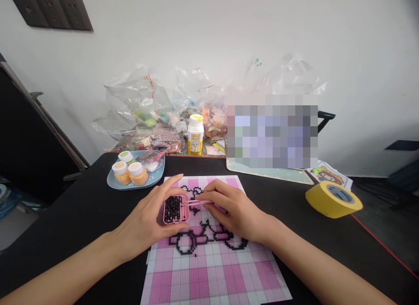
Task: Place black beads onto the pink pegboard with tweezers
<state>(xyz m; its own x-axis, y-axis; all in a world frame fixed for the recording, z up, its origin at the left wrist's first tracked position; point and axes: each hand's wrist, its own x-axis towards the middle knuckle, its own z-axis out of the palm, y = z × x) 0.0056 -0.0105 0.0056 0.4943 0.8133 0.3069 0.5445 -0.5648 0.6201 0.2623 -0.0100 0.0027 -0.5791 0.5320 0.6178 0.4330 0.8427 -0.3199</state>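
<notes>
A plain pale wall (209, 29) fills the background, bare across its upper part except for a dark three-section socket plate (50, 10) fixed at the upper left. The black tabletop (81, 226) stands before it, with thin red edging (386, 241) along its right side and a matching line toward the back. At the left, a large black panel (22, 174) leans at a slant; what it belongs to is unclear. Dark cables (376, 193) lie low at the right, in shadow. Soft, diffuse light greys the wall toward its lower corners
</notes>
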